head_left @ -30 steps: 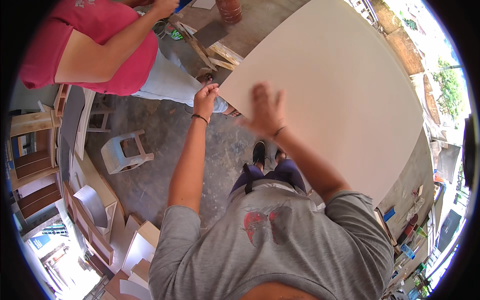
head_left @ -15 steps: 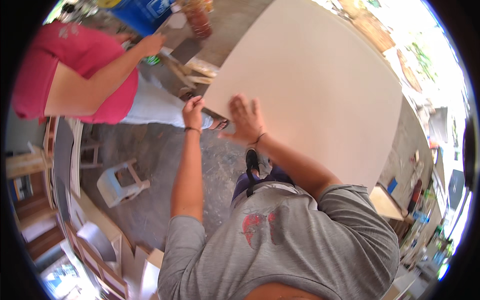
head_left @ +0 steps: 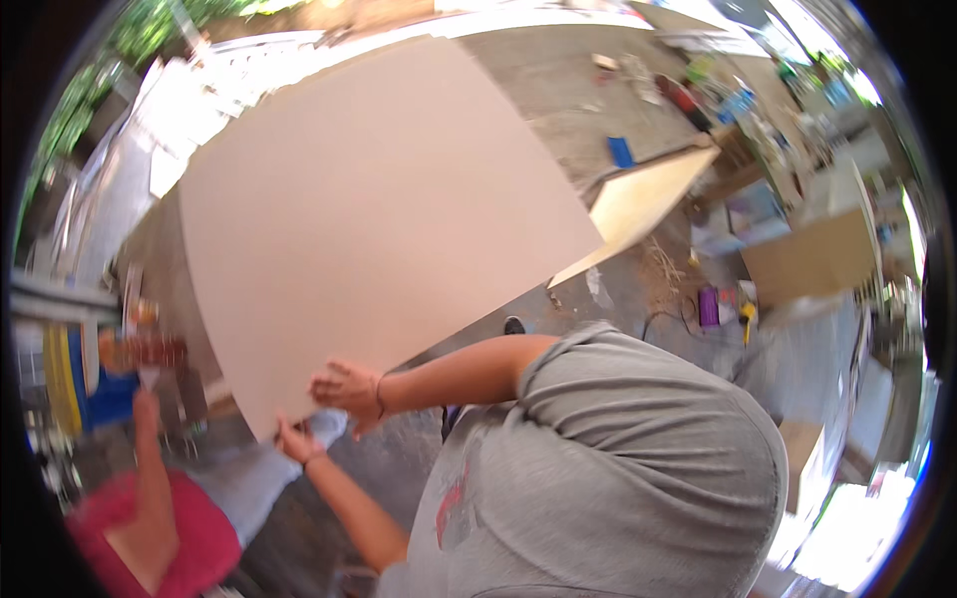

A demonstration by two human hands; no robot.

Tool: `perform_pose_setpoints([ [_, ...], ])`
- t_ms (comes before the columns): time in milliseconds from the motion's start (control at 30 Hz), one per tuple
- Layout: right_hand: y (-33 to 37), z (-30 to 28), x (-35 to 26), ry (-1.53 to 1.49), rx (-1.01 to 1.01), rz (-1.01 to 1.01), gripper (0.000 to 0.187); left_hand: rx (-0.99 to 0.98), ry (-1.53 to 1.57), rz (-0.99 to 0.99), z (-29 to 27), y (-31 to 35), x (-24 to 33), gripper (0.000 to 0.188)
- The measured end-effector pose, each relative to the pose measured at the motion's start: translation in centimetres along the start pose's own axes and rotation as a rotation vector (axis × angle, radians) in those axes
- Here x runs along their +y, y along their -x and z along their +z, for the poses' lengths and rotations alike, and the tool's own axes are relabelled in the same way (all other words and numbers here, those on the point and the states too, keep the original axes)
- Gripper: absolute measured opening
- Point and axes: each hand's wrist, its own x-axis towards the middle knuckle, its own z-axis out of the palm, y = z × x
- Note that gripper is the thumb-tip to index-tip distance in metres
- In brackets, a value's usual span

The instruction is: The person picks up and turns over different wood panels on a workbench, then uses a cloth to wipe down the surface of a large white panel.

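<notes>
A large flat beige board (head_left: 389, 199) spreads out in front of me, its near corner pointing toward me at the left. My left hand (head_left: 297, 441) is closed at that corner, with the thumb and fingers pinching its edge. Just to the right, my right hand (head_left: 346, 389) lies over the near edge of the board, palm down with fingers spread. A dark band circles the right wrist. What lies beneath the board is mostly hidden.
A person in a pink shirt (head_left: 189, 538) stands close by at the lower left, near a blue container (head_left: 105, 402) and a red-brown jar (head_left: 150, 351). A light wooden panel (head_left: 643, 204) lies at the board's right corner. Tools and boxes clutter the far right.
My view has swung to the right, so the board and the person appear farther left. Both hands stay by the same corner, the left pinching it and the right spread.
</notes>
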Motion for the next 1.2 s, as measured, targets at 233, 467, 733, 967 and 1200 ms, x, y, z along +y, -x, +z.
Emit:
perform_pose_setpoints([
  [233,7.6,-5.1,3.0,-0.009,-0.122,0.102,0.086,0.282,0.099,0.029,7.6,1.8,-2.6,0.045],
  [467,14.8,-5.7,9.6,0.199,-0.025,0.332,0.076,0.633,-0.157,0.012,6.6,3.2,-1.4,0.064],
  [733,22.8,-8.6,17.4,0.306,0.069,0.959,0.086,0.473,-1.400,0.965,15.0,12.5,-6.6,0.068],
  [967,34.2,-10.8,19.2,0.246,0.280,0.889,0.076,0.030,-1.546,0.994,18.4,15.9,-9.0,0.057],
  [1200,48.4,-11.0,20.0,0.039,0.393,1.491,0.070,-0.009,-1.653,0.922,18.9,16.7,-9.9,0.066],
])
